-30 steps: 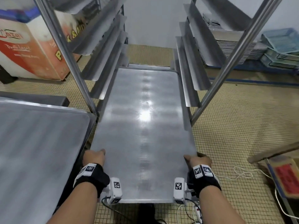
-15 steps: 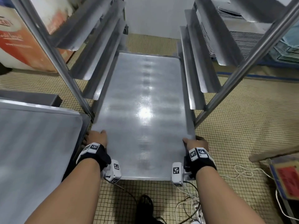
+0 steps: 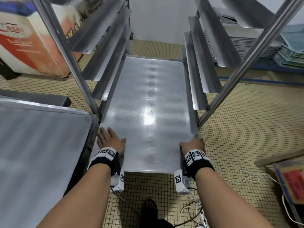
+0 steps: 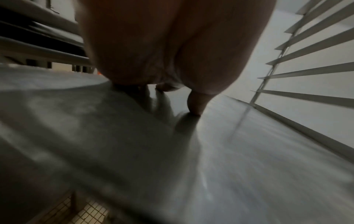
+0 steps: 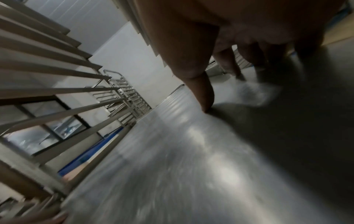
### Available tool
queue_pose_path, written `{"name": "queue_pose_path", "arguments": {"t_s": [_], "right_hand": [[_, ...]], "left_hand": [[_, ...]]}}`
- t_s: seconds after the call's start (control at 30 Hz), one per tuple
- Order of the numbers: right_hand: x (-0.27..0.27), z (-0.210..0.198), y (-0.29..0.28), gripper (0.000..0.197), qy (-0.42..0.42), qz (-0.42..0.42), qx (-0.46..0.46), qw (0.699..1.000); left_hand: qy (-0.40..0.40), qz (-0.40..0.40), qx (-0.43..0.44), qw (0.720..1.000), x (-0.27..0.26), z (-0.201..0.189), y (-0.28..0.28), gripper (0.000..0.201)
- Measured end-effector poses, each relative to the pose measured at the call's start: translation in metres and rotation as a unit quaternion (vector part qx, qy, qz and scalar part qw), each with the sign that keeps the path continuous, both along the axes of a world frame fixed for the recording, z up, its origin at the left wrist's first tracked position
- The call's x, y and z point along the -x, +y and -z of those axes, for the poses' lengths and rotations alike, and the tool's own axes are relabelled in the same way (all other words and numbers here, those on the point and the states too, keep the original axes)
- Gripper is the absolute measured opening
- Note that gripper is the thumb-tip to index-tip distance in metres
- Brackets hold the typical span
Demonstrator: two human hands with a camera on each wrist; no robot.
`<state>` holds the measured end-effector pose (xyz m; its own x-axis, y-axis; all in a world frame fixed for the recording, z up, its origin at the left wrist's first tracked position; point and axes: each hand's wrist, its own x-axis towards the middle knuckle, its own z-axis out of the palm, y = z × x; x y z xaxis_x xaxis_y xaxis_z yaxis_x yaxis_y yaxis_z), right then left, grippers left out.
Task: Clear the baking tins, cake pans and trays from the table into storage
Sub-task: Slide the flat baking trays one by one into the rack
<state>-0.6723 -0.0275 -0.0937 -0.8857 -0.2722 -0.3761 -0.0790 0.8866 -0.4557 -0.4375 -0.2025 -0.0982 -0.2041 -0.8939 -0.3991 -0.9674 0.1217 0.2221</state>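
A large flat aluminium baking tray [image 3: 148, 104] lies on the lowest runners of a steel rack [image 3: 72, 66], its near end sticking out toward me. My left hand [image 3: 110, 139] lies flat on the tray's near left corner, fingers straight. The left wrist view shows the left hand's fingertips [image 4: 197, 104] touching the tray [image 4: 210, 151]. My right hand [image 3: 193, 144] holds the near right edge, knuckles raised. In the right wrist view its thumb [image 5: 203, 94] presses on the tray [image 5: 182, 151], and the bent fingers reach its right rim.
Another big tray [image 3: 36, 145] covers the table at my left, close to the rack post. Empty angled runners [image 3: 199, 66] line both sides of the rack. Stacked trays [image 3: 246, 38] sit at the back right. A red-and-white cabinet [image 3: 24, 43] stands at the left. White cables [image 3: 246, 176] lie on the tiled floor.
The tray has slid deeper into the rack. My left hand has let go of the tray's left edge and now lies flat on top; the right hand still holds the right edge.
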Motion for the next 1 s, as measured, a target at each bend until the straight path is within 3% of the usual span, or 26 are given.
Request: {"name": "queue_pose_path", "arguments": {"t_s": [0.13, 0.37, 0.43, 0.53, 0.6, 1.0], "right_hand": [[-0.037, -0.018, 0.014, 0.075, 0.047, -0.128, -0.106, 0.985], [-0.093, -0.013, 0.057, 0.072, 0.098, -0.326, -0.091, 0.936], [-0.101, -0.017, 0.063, 0.08, 0.115, -0.36, -0.099, 0.921], [-0.105, -0.023, 0.068, 0.076, 0.133, -0.396, -0.124, 0.9], [-0.105, -0.025, 0.069, 0.06, 0.155, -0.405, -0.129, 0.892], [-0.086, -0.018, 0.035, 0.07, 0.148, -0.386, -0.132, 0.901]], "left_hand": [[-0.022, 0.13, -0.042, 0.99, -0.017, -0.003, 0.02, 0.095], [0.01, 0.287, -0.064, 0.956, -0.062, -0.016, 0.056, 0.126], [-0.015, 0.326, -0.045, 0.944, -0.068, -0.018, 0.062, 0.122], [-0.059, 0.347, 0.004, 0.936, -0.067, -0.017, 0.065, 0.095], [-0.079, 0.348, 0.022, 0.934, -0.064, -0.017, 0.066, 0.094], [-0.126, 0.352, 0.044, 0.926, -0.039, -0.004, 0.035, 0.101]]}}
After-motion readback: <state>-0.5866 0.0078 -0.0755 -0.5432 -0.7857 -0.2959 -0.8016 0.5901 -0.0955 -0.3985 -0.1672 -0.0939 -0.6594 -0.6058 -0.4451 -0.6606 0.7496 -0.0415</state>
